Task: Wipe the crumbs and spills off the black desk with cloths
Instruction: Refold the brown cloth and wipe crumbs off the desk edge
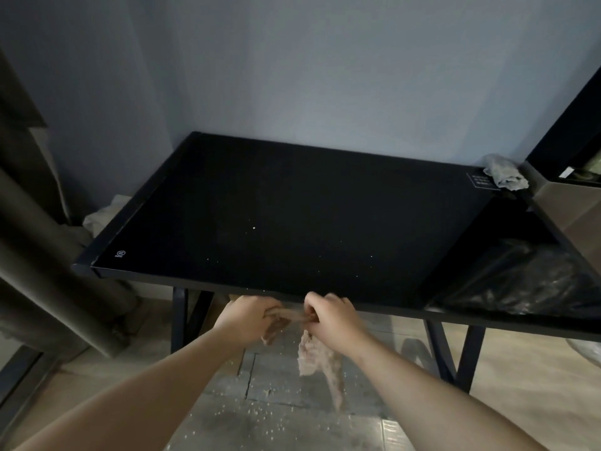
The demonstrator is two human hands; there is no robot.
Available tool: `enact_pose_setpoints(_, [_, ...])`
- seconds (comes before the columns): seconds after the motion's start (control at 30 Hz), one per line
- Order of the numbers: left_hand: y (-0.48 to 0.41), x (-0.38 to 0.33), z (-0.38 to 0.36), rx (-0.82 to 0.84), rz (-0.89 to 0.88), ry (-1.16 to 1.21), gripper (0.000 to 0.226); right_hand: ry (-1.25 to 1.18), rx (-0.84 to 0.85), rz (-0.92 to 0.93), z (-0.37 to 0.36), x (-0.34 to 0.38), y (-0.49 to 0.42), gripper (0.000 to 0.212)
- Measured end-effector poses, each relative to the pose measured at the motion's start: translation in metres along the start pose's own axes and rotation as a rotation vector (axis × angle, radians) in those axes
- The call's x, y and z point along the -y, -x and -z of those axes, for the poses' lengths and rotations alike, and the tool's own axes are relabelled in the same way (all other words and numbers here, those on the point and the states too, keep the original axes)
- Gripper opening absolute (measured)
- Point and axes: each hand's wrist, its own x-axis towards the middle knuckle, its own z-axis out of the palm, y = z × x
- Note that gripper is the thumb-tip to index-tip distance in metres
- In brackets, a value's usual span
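Still faintly crumb-speckled, the black desk (292,206), matte.

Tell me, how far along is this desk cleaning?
Mostly done: the black desk top looks largely bare. In hand: the left hand and right hand both hold a pinkish-brown rag below the front edge. Left: a few white specks near the front; a crumpled grey cloth lies at the far right corner.
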Motion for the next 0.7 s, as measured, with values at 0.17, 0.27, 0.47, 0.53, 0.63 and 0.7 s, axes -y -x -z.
enact_pose_setpoints(0.17, [0.003,-0.002,-0.007,-0.060,0.122,0.200,0.030,0.152,0.138,-0.090,-0.009,-0.014,0.000,0.020])
enact_pose_setpoints(0.27, [0.003,-0.001,-0.010,-0.041,0.140,0.263,0.030,0.123,0.253,-0.182,-0.014,-0.023,0.000,0.025])
enact_pose_setpoints(0.47, [0.004,0.008,-0.003,-0.161,0.191,0.410,0.028,0.119,0.272,-0.197,-0.006,-0.023,-0.003,0.014])
enact_pose_setpoints(0.53, [0.005,0.014,-0.002,-0.198,0.200,0.420,0.031,0.101,0.245,-0.216,-0.007,-0.025,-0.003,0.014])
enact_pose_setpoints(0.63, [0.009,0.021,0.003,-0.177,0.209,0.468,0.029,-0.326,0.185,-0.432,-0.007,-0.020,-0.003,0.010])
enact_pose_setpoints(0.7, [0.013,0.023,0.008,0.045,0.145,0.466,0.024,-0.742,0.132,-0.625,-0.008,-0.014,-0.004,0.013])
